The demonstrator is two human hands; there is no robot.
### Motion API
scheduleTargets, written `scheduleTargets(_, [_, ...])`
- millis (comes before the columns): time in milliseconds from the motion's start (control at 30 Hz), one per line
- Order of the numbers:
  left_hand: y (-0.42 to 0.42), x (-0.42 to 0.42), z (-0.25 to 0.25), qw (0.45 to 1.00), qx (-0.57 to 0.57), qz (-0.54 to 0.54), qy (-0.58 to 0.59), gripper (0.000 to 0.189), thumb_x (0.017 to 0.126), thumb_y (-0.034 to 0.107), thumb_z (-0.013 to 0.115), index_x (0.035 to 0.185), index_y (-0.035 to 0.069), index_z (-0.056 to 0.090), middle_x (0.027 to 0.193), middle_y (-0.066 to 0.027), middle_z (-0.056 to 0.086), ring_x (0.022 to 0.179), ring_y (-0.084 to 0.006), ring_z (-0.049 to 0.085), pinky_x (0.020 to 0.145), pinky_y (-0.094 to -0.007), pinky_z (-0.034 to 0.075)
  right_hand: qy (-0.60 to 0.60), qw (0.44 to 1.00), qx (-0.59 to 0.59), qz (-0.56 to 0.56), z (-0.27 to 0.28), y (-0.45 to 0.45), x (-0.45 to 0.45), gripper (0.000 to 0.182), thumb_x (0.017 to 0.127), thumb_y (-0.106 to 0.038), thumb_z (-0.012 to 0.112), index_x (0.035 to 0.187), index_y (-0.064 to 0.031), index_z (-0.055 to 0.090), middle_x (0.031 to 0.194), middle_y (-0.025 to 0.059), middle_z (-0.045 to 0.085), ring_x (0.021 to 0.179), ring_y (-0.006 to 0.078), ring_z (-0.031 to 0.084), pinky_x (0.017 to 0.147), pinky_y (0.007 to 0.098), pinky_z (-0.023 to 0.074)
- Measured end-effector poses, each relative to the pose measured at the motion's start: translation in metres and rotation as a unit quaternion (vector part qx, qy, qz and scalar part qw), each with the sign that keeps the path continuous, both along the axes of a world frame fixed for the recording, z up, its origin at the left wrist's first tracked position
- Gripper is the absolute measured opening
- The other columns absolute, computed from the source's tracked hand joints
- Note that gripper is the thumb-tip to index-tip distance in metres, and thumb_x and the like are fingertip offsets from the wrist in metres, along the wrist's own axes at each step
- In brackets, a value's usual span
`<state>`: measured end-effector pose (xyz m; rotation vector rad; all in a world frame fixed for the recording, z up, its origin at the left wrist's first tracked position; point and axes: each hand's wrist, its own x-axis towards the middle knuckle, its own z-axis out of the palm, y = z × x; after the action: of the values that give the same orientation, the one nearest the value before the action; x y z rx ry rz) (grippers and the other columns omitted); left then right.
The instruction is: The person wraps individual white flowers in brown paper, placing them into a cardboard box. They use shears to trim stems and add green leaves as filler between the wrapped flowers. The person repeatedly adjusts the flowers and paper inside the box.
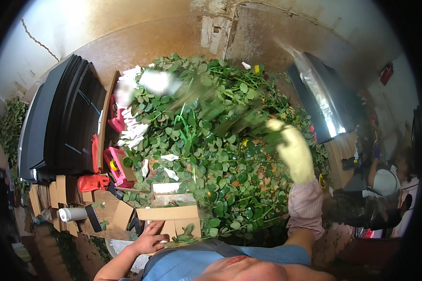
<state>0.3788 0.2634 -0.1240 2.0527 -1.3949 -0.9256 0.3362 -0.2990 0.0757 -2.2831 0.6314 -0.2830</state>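
My right hand (293,151), in a pale yellow rubber glove with a striped sleeve cuff, is closed around leafy stems (237,116) blurred by motion. They stretch up and left over the pile; a blurred white head (158,82) seems to be at their far end. My bare left hand (150,239) lies at the table's near edge, its fingers against a folded corrugated cardboard piece (168,213); whether it grips anything is unclear. A leafy sprig (186,237) lies beside it. Between the hands spreads a thick heap of green leafy stems (228,175).
White-sleeved flower heads (133,131) line the left side by a wooden board (108,119). Pink tape dispensers (119,167), a red glove (93,182) and a grey-white cylinder (72,214) are at left. Dark sheets (65,116) stand beyond. Another person (381,182) is at right.
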Motion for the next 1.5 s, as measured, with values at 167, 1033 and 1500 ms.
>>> scheduleTargets(167, [-0.003, 0.0, 0.004, 1.0, 0.003, 0.008, -0.006, 0.035, 0.081, 0.027, 0.08, 0.116, 0.022, 0.075, 0.165, -0.0233, 0.031, 0.147, -0.0455, 0.033, 0.12, -0.0529, 0.031, -0.005, 0.942, -0.255, 0.217, -0.016, 0.027, 0.098, 0.074, 0.098, -0.044, 0.063, 0.159, -0.0109, 0.037, 0.161, 0.02, 0.041, 0.145, 0.0382, 0.043, 0.123, 0.0472, 0.0323])
scheduleTargets(1033, [0.002, 0.006, -0.009, 0.997, -0.063, -0.012, -0.048, 0.037, 0.079, 0.032, 0.08, 0.115, 0.022, 0.075, 0.164, -0.0225, 0.032, 0.14, -0.0476, 0.039, 0.118, -0.0573, 0.033, -0.186, 0.958, -0.196, 0.092, -0.027, -0.005, -0.014, 0.047, 0.084, 0.0, 0.063, 0.13, -0.0037, 0.067, 0.112, 0.0199, 0.074, 0.1, 0.0311, 0.072, 0.09, 0.0364, 0.0548])
scheduleTargets(1500, [0.009, -0.002, -0.037, 0.962, -0.164, 0.162, 0.143, 0.133, 0.065, 0.031, 0.1, 0.162, 0.01, 0.013, 0.134, -0.0154, 0.059, 0.125, -0.0306, 0.06, 0.108, -0.0447, 0.049, 0.464, 0.865, 0.108, 0.157, -0.061, 0.13, -0.148, 0.013, 0.098, -0.011, 0.069, 0.109, -0.0049, 0.072, 0.098, 0.0075, 0.077, 0.088, 0.0171, 0.068, 0.083, 0.0308, 0.0537])
